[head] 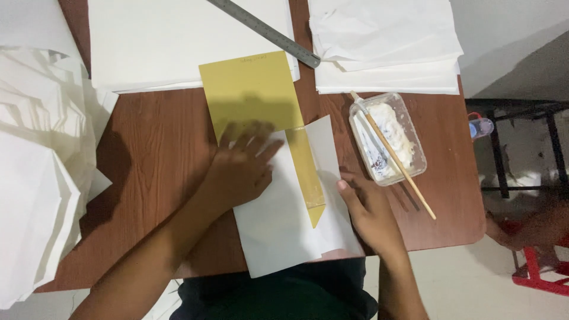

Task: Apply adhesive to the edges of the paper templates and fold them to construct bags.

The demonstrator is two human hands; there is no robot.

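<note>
A white paper sheet (278, 228) lies on the brown wooden table (157, 154), folded around a yellow card template (249, 89) whose lower strip shows between the folds. My left hand (243, 163) presses flat, fingers spread, on the left flap of the white paper where it meets the yellow card. My right hand (364, 207) rests on the paper's right flap, its thumb at the fold edge. Neither hand grips anything.
A clear plastic tub of white paste (388, 139) with a wooden stick (394, 157) across it stands right of the paper. A metal ruler (267, 29) lies on white sheet stacks (178, 41) at the back. Folded white paper piles (35, 178) fill the left side.
</note>
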